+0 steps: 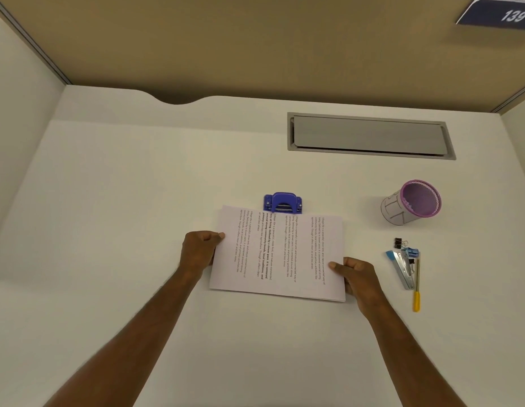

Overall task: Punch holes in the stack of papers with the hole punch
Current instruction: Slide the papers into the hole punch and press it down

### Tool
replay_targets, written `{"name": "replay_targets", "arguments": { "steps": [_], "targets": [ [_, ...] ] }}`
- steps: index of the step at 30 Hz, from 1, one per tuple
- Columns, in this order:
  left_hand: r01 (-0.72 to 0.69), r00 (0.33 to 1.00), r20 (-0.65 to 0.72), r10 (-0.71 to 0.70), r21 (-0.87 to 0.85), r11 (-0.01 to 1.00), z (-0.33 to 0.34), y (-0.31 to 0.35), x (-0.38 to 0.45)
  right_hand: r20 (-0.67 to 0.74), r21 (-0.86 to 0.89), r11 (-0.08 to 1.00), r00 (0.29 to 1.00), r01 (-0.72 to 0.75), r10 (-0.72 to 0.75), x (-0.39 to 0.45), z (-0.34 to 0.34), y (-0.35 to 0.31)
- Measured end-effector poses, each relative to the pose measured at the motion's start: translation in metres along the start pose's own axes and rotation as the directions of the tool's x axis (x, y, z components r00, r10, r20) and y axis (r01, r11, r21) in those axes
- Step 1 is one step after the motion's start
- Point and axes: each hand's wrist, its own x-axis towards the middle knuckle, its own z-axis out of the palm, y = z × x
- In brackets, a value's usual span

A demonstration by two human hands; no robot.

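Left hand [200,250] & right hand [356,277] each pinch a side of the paper stack [277,254], mid-tabletop [137,186], its far edge at the blue hole punch [283,203] slot. Risk: sheets fan or go in skewed w/ uneven push, so holes misalign.

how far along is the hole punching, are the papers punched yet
Done: the stack of papers is gathered and its far edge sits at the mouth of the blue hole punch. In hand: the left hand and right hand each grip a side edge, lining the stack up. Left: no hand is on the punch and no holes show, though the far edge is partly hidden, so pressing the punch down remains.
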Motion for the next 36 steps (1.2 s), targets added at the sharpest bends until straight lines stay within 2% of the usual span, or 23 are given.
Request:
{"name": "replay_targets", "arguments": {
  "steps": [20, 27, 36],
  "targets": [
    [-0.034, 0.999, -0.016, 0.034, 0.02, 0.999, 0.0, 0.0, 0.008, 0.021, 0.013, 1.0, 1.0, 0.001, -0.001, 0.008, 0.0, -0.005],
    [-0.052, 0.998, -0.028, 0.053, 0.042, 0.998, -0.006, -0.005, 0.01, -0.01, 0.019, 0.999, 0.999, -0.042, 0.042, 0.014, 0.003, -0.009],
    [-0.046, 0.999, -0.027, 0.046, 0.004, 0.999, -0.006, -0.007, 0.015, -0.088, -0.008, 1.0, 0.996, -0.028, 0.027, 0.023, 0.007, -0.018]
  ]
}}
